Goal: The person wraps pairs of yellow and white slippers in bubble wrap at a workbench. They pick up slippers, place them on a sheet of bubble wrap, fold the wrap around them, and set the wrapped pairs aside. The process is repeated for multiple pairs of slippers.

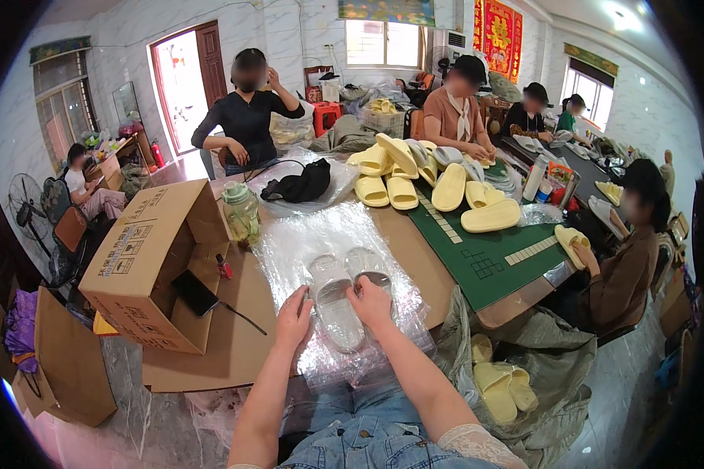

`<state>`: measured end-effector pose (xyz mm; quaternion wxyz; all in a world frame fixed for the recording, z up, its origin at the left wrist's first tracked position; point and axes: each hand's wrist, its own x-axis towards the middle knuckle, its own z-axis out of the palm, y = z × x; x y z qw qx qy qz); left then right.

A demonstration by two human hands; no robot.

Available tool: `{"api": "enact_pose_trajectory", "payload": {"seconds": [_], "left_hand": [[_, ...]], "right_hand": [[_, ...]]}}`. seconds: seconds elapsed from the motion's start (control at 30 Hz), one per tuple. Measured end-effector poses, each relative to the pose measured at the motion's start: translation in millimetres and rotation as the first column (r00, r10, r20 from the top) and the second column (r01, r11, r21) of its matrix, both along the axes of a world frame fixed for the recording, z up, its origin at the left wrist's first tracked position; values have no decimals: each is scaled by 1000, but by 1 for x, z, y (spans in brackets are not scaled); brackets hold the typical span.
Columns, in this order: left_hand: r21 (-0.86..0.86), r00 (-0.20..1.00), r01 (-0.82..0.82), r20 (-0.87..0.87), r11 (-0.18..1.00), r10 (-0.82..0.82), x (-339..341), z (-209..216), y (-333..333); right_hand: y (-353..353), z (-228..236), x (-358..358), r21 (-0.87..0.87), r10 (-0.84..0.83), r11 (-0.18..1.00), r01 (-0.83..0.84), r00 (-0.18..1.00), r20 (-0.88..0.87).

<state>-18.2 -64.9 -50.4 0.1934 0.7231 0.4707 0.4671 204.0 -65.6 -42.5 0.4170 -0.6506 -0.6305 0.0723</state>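
Note:
In front of me, a pair of grey slippers point(339, 316) lies on a stack of clear plastic bags point(278, 242); whether they are inside the top bag I cannot tell. One slipper is nearer me, the other point(369, 264) sits beside it at the right. My left hand point(293, 315) is at the left side of the nearer slipper, its fingers curled at the clear plastic. Between the two slippers, my right hand point(370, 302) pinches at the edge of the nearer one. Glare on the plastic partly hides both fingertips.
An open cardboard box point(152, 266) stands at the left with a black phone point(194, 293). Behind it is a green-lidded bottle point(241, 211). Yellow slippers point(449, 187) pile up on a green mat point(477, 250). Co-workers sit around; a sack point(559, 375) lies at lower right.

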Motion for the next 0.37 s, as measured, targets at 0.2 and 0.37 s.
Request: {"api": "enact_pose_trajectory", "payload": {"seconds": [0.2,0.37], "left_hand": [[6,1000,-3,6,1000,3,-2,-3,2],[-20,1000,8,16,1000,-7,-1,-1,1]], "right_hand": [[1,-1,-1,15,6,1000,-6,1000,13],[2,-2,-1,-1,-4,1000,4,1000,14]]}}
